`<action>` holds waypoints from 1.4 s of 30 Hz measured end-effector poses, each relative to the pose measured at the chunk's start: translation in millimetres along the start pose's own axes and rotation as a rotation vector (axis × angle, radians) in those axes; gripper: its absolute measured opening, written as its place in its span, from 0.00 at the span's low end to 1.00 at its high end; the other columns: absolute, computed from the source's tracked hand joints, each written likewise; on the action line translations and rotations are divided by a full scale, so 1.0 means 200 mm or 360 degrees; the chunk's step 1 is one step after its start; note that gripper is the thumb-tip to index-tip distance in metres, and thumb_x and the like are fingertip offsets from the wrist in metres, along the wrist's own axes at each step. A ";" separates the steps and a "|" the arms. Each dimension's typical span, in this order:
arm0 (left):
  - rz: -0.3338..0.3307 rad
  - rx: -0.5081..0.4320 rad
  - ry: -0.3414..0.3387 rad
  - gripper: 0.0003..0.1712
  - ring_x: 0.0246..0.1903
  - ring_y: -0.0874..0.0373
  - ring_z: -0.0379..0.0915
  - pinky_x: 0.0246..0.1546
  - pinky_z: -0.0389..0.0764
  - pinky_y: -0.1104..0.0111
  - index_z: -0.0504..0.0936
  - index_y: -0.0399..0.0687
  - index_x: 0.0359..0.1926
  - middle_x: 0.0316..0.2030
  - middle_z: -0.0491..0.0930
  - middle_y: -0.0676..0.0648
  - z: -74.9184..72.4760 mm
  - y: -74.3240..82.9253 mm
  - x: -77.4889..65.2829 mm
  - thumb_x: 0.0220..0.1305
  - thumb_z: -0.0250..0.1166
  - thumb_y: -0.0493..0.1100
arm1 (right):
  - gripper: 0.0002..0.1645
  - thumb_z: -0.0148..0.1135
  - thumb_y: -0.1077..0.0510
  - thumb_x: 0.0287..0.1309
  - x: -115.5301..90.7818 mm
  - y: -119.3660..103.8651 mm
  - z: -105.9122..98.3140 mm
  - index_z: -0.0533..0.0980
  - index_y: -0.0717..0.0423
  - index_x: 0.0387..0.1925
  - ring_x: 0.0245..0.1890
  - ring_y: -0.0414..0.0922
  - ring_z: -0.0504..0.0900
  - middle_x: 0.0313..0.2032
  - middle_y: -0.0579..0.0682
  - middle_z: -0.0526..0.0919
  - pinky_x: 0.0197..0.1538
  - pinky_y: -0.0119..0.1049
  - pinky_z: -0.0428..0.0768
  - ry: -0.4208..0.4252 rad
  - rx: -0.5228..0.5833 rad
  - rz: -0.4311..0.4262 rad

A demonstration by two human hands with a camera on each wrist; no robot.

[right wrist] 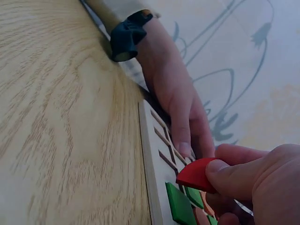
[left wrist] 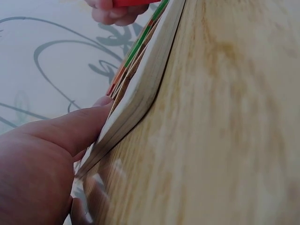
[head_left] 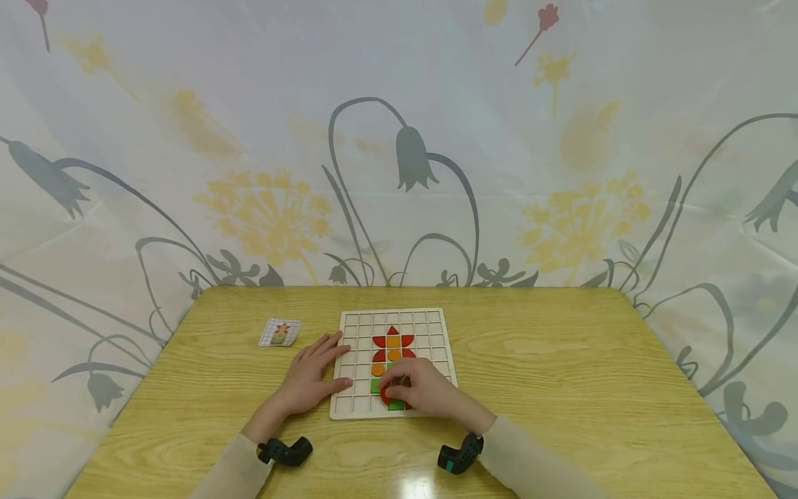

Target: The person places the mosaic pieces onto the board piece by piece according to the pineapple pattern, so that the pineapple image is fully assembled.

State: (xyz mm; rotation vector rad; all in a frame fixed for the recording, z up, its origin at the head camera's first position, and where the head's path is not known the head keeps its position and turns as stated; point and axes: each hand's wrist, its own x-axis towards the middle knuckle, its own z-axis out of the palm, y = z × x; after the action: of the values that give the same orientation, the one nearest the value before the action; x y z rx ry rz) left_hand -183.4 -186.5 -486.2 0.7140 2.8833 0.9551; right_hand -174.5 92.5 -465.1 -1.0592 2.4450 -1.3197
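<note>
A pale wooden grid board (head_left: 430, 333) lies on the table with red, orange and green flat pieces set in its cells. My right hand (head_left: 427, 389) is over its lower part, pinching a red fan-shaped piece (right wrist: 194, 173) between thumb and fingers. Close beneath that piece, a green square (right wrist: 180, 204) sits in the grid. Higher up are a red triangle (head_left: 392, 330), an orange square (head_left: 393, 341) and an orange disc (head_left: 377, 369). At the left edge of the board my left hand (head_left: 307, 382) rests with fingers spread, its thumb on the rim. My right hand hides some pieces.
A small printed card (head_left: 279, 333) showing a coloured flower pattern lies left of the board. The wooden table (head_left: 548, 367) extends to both sides, with a floral-patterned curtain (head_left: 486, 235) behind it. Each wrist wears a dark camera.
</note>
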 end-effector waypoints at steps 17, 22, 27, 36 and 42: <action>0.0007 -0.0022 0.0022 0.38 0.76 0.42 0.42 0.68 0.43 0.38 0.70 0.49 0.72 0.76 0.53 0.45 0.00 -0.01 -0.01 0.65 0.67 0.58 | 0.06 0.67 0.63 0.63 0.04 -0.01 0.08 0.87 0.50 0.38 0.34 0.30 0.77 0.36 0.39 0.83 0.39 0.26 0.76 -0.0088 -0.0280 -0.0123; 0.0005 -0.0008 0.0029 0.38 0.76 0.42 0.42 0.67 0.44 0.38 0.70 0.49 0.72 0.76 0.54 0.46 0.00 -0.01 -0.01 0.65 0.67 0.57 | 0.03 0.69 0.59 0.62 0.03 -0.02 0.09 0.86 0.47 0.37 0.37 0.31 0.77 0.36 0.38 0.82 0.43 0.27 0.76 -0.0102 -0.0348 -0.0155; 0.0000 0.0003 0.0020 0.38 0.76 0.43 0.42 0.67 0.44 0.38 0.70 0.50 0.72 0.76 0.53 0.45 0.00 -0.01 -0.01 0.65 0.67 0.57 | 0.04 0.71 0.58 0.60 0.03 -0.02 0.09 0.86 0.46 0.38 0.38 0.30 0.77 0.37 0.35 0.81 0.44 0.28 0.76 -0.0106 -0.0373 -0.0120; 0.0007 -0.0005 0.0040 0.38 0.75 0.41 0.43 0.67 0.45 0.37 0.70 0.48 0.71 0.76 0.54 0.44 -0.01 -0.01 -0.01 0.65 0.67 0.57 | 0.06 0.70 0.58 0.60 0.03 0.00 0.09 0.85 0.46 0.39 0.36 0.31 0.76 0.36 0.34 0.81 0.42 0.28 0.76 -0.0049 -0.0304 -0.0104; 0.0024 0.0007 0.0046 0.37 0.75 0.40 0.43 0.67 0.46 0.38 0.70 0.48 0.71 0.76 0.54 0.43 0.01 0.00 -0.01 0.66 0.65 0.57 | 0.07 0.67 0.63 0.61 -0.03 0.05 0.01 0.85 0.50 0.39 0.32 0.34 0.75 0.34 0.37 0.81 0.35 0.29 0.76 0.0177 -0.0163 -0.0094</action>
State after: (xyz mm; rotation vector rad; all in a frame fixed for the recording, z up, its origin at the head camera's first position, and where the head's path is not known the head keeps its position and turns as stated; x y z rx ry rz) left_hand -181.5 -185.7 -488.7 0.7290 2.9097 0.9692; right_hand -174.8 99.3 -475.4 -1.1187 2.6073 -1.3171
